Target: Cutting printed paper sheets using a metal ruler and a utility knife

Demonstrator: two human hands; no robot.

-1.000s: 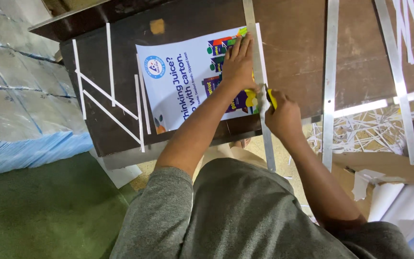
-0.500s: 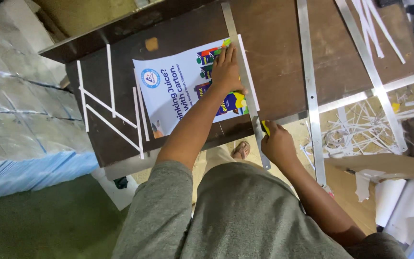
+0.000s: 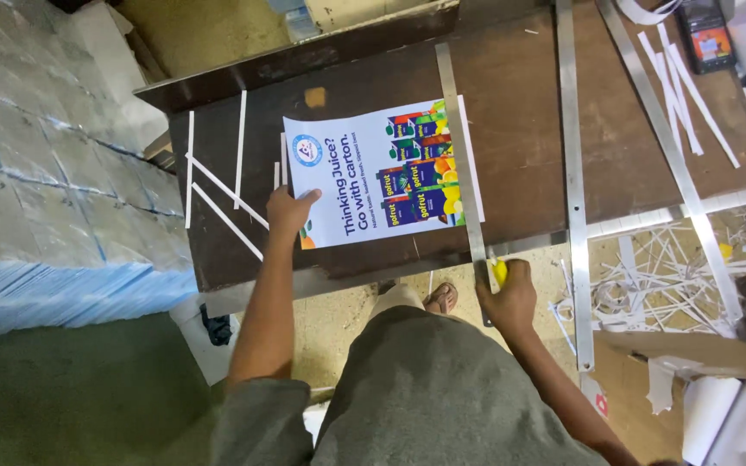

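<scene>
Left hand (image 3: pixel 289 210) presses the poster (image 3: pixel 377 175) flat on the table (image 3: pixel 528 129); right hand (image 3: pixel 509 298) grips a yellow knife (image 3: pixel 498 271), apparently, at the ruler (image 3: pixel 462 155). Keep blade tight against ruler.

Your top: grey, short sleeves ending above the elbows | Your forearms: bare, no watch or bands | Your left hand (image 3: pixel 289 210): bare, no glove | Your right hand (image 3: pixel 508 298): bare, no glove | Your foot: brown sandal (image 3: pixel 444 299)
</scene>
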